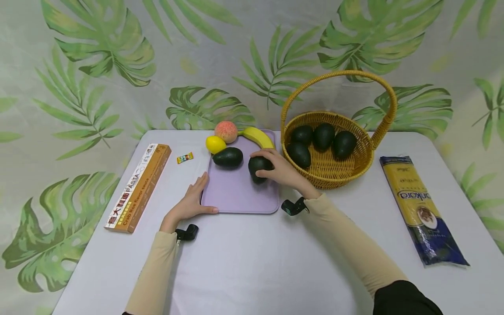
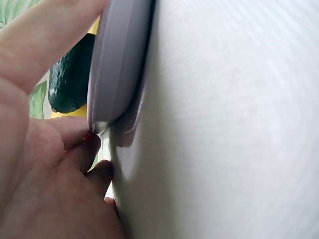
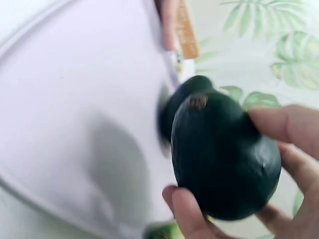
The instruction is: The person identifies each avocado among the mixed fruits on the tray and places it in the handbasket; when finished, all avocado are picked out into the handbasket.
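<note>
My right hand [image 1: 277, 168] grips a dark green avocado [image 3: 224, 154] between thumb and fingers, over the right part of the lilac tray [image 1: 240, 197]. Its shadow falls on the tray in the right wrist view. The left hand [image 1: 192, 200] is spread at the tray's front left corner, thumb along the front edge and fingers against the left side. A second avocado [image 1: 228, 157] lies on the tray, near a lemon [image 1: 215, 144], a peach [image 1: 226, 131] and a banana [image 1: 257, 137] at the back.
A wicker basket [image 1: 346, 177] with a tall handle stands right of the tray, holding several avocados [image 1: 324, 136]. A pasta box [image 1: 138, 188] and a small wrapped candy [image 1: 185, 158] lie at the left. On the far right is a blue and yellow packet [image 1: 423, 210].
</note>
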### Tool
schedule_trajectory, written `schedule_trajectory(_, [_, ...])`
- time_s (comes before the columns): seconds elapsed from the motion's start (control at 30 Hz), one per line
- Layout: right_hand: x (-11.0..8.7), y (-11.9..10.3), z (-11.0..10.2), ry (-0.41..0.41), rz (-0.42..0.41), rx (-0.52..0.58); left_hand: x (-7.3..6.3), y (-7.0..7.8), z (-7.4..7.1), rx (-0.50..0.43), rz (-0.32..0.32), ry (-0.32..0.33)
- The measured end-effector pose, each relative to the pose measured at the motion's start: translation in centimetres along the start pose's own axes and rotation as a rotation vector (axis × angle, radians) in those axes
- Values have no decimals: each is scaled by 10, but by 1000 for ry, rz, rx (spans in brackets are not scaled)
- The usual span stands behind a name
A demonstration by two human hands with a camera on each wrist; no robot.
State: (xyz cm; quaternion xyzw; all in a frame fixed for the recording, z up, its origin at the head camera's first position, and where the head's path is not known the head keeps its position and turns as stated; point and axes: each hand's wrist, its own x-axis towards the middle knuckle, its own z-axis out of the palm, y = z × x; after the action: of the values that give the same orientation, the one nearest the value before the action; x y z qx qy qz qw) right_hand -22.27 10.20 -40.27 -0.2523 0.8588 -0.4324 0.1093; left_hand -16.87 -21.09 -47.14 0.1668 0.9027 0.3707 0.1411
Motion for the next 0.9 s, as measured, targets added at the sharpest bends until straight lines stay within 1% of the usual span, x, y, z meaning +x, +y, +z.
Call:
schedule_trajectory(0.1, [-9,1,-14,-18,-72,65,0,0,0,-2,3,1])
schedule_trajectory(0.2, [-20,1,-30,-42,-100,145,0,0,0,-3,1,0])
schedule_trajectory(0.27, [-28,2,-41,-58,-99,181,0,0,0,-2,-2,0])
schedule_trajectory(0.33, [-36,3,-52,-67,-87,210,0,0,1,-4,-5,0])
schedule_trajectory(0.5, [-55,16,-78,-40,-39,219,0,-1,1,-17,-3,0])
schedule_trajectory(0.73, [-80,46,-111,49,67,212,-1,0,0,-19,6,2])
schedule_trajectory(0.9, [-91,67,-128,127,118,253,-1,0,0,-28,13,4])
